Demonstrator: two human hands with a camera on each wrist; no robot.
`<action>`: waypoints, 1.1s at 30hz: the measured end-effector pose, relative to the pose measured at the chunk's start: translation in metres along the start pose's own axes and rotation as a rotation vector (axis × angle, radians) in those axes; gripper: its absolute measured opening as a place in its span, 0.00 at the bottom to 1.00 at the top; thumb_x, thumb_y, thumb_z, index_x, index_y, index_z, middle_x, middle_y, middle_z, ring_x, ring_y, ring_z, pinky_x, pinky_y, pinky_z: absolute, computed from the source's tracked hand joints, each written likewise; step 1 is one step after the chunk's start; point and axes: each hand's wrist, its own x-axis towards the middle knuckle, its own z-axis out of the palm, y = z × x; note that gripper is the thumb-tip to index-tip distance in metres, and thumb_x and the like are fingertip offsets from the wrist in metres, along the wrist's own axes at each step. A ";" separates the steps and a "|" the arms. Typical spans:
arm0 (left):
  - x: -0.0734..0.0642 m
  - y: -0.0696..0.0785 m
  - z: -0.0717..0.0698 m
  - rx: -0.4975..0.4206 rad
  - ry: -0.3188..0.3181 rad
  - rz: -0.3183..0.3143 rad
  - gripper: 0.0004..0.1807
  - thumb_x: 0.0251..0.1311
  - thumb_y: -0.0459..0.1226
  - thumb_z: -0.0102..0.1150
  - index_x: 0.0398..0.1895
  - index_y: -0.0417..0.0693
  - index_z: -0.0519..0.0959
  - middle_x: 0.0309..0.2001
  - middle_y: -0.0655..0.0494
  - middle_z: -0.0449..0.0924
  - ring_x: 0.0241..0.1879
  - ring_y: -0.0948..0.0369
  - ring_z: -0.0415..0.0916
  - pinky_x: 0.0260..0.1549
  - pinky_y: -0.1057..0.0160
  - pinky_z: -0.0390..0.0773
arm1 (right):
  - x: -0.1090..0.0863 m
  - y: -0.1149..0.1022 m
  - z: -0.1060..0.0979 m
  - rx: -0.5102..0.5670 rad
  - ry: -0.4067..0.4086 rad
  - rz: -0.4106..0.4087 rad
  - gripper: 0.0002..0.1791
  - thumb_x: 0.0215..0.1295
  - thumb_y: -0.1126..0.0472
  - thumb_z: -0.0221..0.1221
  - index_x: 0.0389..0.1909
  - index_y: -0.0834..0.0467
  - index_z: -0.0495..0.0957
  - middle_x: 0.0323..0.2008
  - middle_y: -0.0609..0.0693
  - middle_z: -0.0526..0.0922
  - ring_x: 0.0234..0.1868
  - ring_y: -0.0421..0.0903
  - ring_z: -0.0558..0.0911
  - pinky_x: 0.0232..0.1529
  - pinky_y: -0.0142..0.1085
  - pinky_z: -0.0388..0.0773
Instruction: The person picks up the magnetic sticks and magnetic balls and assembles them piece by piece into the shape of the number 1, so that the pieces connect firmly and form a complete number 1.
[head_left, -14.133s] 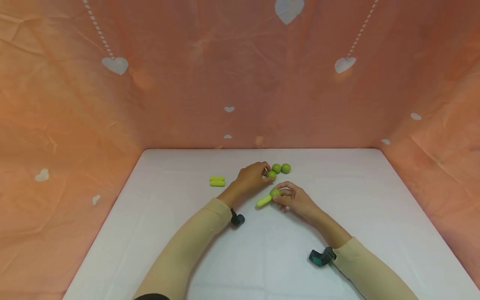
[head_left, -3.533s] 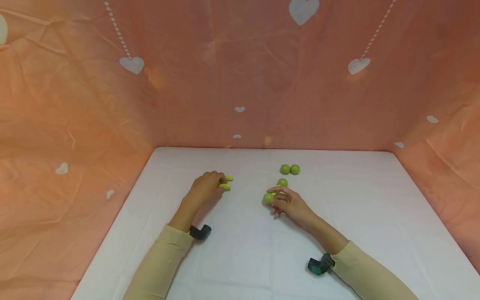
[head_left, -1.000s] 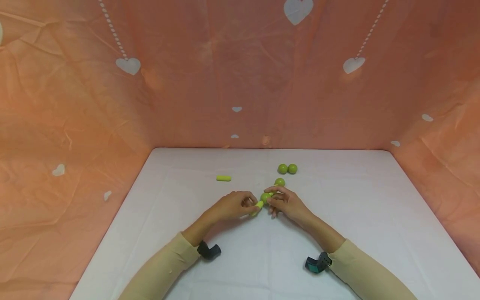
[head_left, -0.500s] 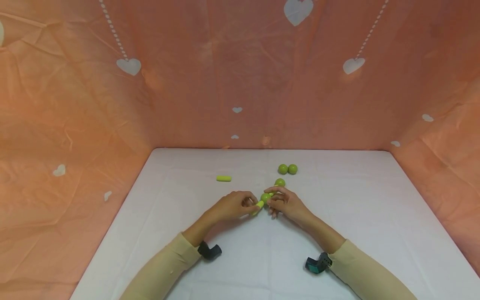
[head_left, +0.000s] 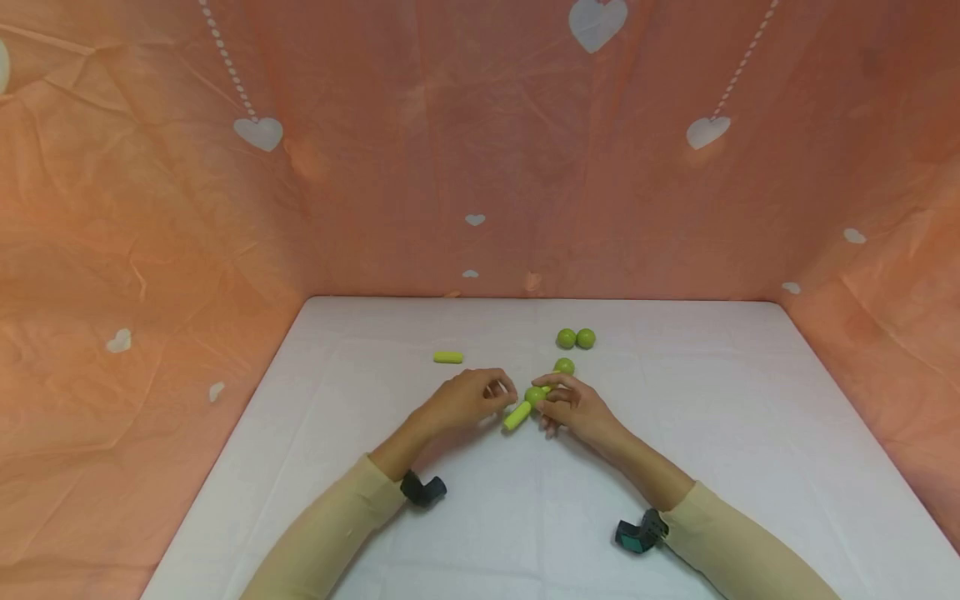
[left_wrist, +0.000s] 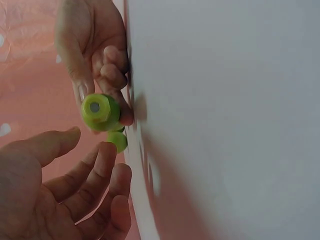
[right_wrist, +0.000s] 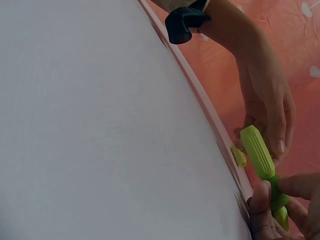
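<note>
My right hand [head_left: 585,408] pinches a green ball [head_left: 535,396] in a chain of toy building balls and rods. From this ball a ridged yellow-green rod [head_left: 517,417] juts toward the lower left; its free end shows a grey disc in the left wrist view. On the ball's other side, a second rod, mostly behind my fingers, leads to another green ball [head_left: 564,366]. My left hand [head_left: 463,398] hovers just left of the jutting rod, fingers loosely bent and holding nothing. In the left wrist view, its thumb and fingertips [left_wrist: 106,150] stand apart.
One loose yellow-green rod [head_left: 448,357] lies behind my left hand. Two loose green balls [head_left: 566,338] sit side by side toward the table's back. A white cloth covers the table [head_left: 480,533], and an orange curtain with hearts [head_left: 360,183] rises behind it.
Over the last seconds my left hand brought one of the two loose rods to the chain's ball. Since half a second ago it has let go and drawn back slightly; the rod stays on.
</note>
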 end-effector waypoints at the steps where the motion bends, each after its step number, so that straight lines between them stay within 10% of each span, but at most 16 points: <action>1: 0.002 0.000 -0.001 0.001 0.003 0.005 0.10 0.77 0.48 0.62 0.52 0.57 0.86 0.41 0.61 0.86 0.43 0.62 0.82 0.41 0.58 0.81 | 0.000 0.000 0.000 0.008 0.001 0.001 0.24 0.77 0.68 0.61 0.70 0.70 0.70 0.38 0.61 0.85 0.32 0.44 0.85 0.35 0.35 0.86; 33: 0.084 0.013 -0.016 0.092 0.059 0.138 0.18 0.77 0.43 0.65 0.64 0.50 0.81 0.53 0.58 0.86 0.47 0.60 0.82 0.45 0.56 0.81 | -0.013 0.002 -0.007 0.001 0.057 0.015 0.26 0.77 0.65 0.64 0.70 0.69 0.70 0.39 0.62 0.86 0.30 0.45 0.85 0.36 0.37 0.86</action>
